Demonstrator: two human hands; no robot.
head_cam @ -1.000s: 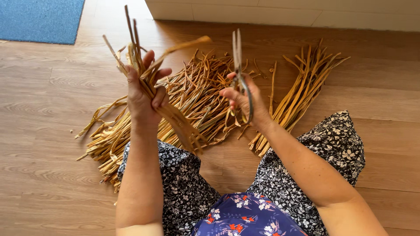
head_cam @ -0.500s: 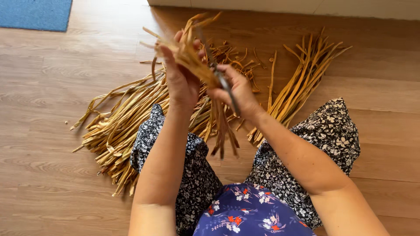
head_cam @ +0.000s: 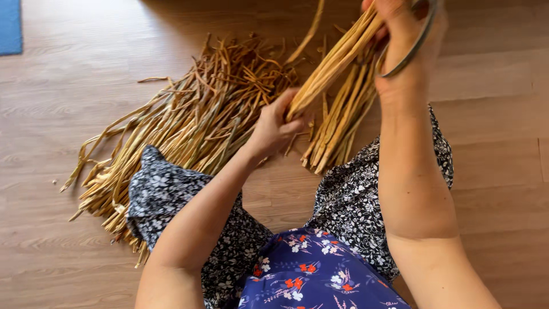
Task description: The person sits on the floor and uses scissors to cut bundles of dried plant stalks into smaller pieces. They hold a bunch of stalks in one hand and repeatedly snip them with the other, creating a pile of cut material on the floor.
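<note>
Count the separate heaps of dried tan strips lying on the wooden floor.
2. A large fanned heap of dried tan strips lies left of the left hand; a smaller heap lies beneath the raised bundle that both hands grip. Its far end is hidden.

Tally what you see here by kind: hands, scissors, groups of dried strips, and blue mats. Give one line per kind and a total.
Hands: 2 (left hand, right hand)
Scissors: 1
Groups of dried strips: 3 (held bundle, big pile, small pile)
Blue mats: 1
Total: 7
</note>
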